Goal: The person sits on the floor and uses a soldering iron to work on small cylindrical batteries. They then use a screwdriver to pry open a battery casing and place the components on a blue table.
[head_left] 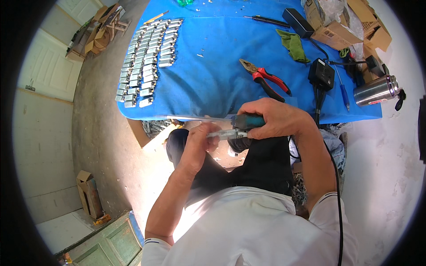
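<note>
Closed round the teal and dark handle of a screwdriver (248,121), my right hand (279,117) is just off the table's near edge. Its long, blurred shaft points left, above my other hand. My left hand (197,144) pinches a small silver metal piece (228,134), perhaps a hinge, over my lap. The right fingertips touch the far end of that piece. Three rows of similar silver metal pieces (146,62) lie at the left of the blue-covered table (208,53). Pliers (266,80) with red and black handles rest beyond my right hand.
On the right lie a green cloth (293,45), a black power adapter (321,74) with cables, a blue-handled screwdriver (344,95) and a steel flask (376,90). Cardboard boxes (333,31) stand at the back right. Under the table edge is a box of metal pieces (155,128).
</note>
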Available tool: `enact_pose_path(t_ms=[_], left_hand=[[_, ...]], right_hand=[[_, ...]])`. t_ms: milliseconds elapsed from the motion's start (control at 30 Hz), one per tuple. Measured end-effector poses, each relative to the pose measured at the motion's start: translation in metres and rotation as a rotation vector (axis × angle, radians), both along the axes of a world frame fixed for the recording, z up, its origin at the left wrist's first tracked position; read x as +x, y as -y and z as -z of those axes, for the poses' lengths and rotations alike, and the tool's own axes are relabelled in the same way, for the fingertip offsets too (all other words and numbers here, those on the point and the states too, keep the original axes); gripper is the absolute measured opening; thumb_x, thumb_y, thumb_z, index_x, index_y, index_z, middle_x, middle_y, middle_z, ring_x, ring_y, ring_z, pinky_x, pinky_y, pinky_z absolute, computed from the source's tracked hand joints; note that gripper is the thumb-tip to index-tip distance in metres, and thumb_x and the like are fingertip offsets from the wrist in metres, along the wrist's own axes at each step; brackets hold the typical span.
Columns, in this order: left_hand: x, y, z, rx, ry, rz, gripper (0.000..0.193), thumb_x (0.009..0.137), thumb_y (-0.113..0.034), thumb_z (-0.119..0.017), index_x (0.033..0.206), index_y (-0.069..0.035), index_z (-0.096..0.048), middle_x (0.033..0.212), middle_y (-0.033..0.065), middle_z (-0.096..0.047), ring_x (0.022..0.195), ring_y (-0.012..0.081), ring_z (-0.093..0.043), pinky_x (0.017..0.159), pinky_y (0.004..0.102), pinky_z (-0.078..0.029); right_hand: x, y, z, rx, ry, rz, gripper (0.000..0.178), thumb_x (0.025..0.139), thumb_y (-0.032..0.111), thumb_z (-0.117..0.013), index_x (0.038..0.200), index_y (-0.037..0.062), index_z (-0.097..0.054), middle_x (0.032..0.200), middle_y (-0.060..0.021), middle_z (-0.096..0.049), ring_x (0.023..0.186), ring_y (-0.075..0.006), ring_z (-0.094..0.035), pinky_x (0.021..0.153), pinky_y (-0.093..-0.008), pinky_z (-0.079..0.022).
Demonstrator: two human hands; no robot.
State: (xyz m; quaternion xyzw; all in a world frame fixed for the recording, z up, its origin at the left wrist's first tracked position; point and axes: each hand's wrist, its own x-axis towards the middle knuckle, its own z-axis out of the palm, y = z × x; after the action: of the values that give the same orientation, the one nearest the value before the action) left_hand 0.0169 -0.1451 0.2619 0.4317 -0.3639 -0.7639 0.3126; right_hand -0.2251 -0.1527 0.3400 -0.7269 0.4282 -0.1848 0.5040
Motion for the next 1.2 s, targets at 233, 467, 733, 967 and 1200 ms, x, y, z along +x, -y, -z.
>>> enact_pose_path(t_ms=[233,467,733,967,1200], left_hand=[[-0.001,-0.007,-0.014,-0.222,0.195,0.28,0.05,0.097,-0.047,-0.047,0.085,-0.001,-0.064,0.063,-0.0011,-0.048,0.055,0.007,-0.042,0.051,0.0207,-0.033],[-0.005,-0.01,-0.01,-0.335,0.199,0.294,0.056,0.097,-0.053,-0.041,0.083,-0.002,-0.061,0.061,-0.0003,-0.047,0.053,0.0067,-0.041,0.049,0.0215,-0.032],[-0.007,0.007,0.0,-0.242,0.156,0.233,0.06,0.096,-0.057,-0.039,0.081,-0.003,-0.059,0.059,0.0004,-0.046,0.051,0.0084,-0.039,0.048,0.0222,-0.031],[-0.015,0.016,0.011,-0.194,0.116,0.156,0.055,0.096,-0.053,-0.044,0.082,-0.002,-0.059,0.062,-0.0005,-0.046,0.053,0.0079,-0.039,0.049,0.022,-0.03],[-0.021,0.021,0.011,-0.119,0.083,0.111,0.049,0.097,-0.045,-0.049,0.082,0.0,-0.062,0.062,-0.0024,-0.045,0.055,0.0066,-0.039,0.051,0.0219,-0.03]], right_hand=[[0.002,0.026,-0.017,-0.02,-0.171,-0.184,0.037,0.068,0.017,-0.067,0.1,-0.0009,-0.062,0.084,-0.0122,-0.063,0.076,-0.0227,-0.059,0.071,-0.0319,-0.046],[0.001,0.036,-0.006,-0.154,-0.184,-0.157,0.034,0.066,0.018,-0.066,0.096,0.001,-0.066,0.083,-0.0159,-0.063,0.079,-0.0296,-0.062,0.071,-0.0356,-0.047],[-0.002,0.02,0.005,-0.087,0.161,0.61,0.034,0.08,0.02,-0.067,0.106,-0.0015,-0.063,0.072,-0.0026,-0.055,0.069,-0.0088,-0.05,0.063,-0.0272,-0.044],[-0.017,-0.027,0.006,-0.01,0.25,0.933,0.042,0.082,0.016,-0.067,0.119,-0.0008,-0.057,0.074,-0.0015,-0.057,0.063,-0.0068,-0.052,0.055,-0.0222,-0.041],[-0.026,-0.09,-0.001,0.392,0.385,0.686,0.056,0.079,0.012,-0.061,0.129,-0.0013,-0.04,0.081,-0.0105,-0.06,0.058,-0.0109,-0.056,0.051,-0.0207,-0.042]])
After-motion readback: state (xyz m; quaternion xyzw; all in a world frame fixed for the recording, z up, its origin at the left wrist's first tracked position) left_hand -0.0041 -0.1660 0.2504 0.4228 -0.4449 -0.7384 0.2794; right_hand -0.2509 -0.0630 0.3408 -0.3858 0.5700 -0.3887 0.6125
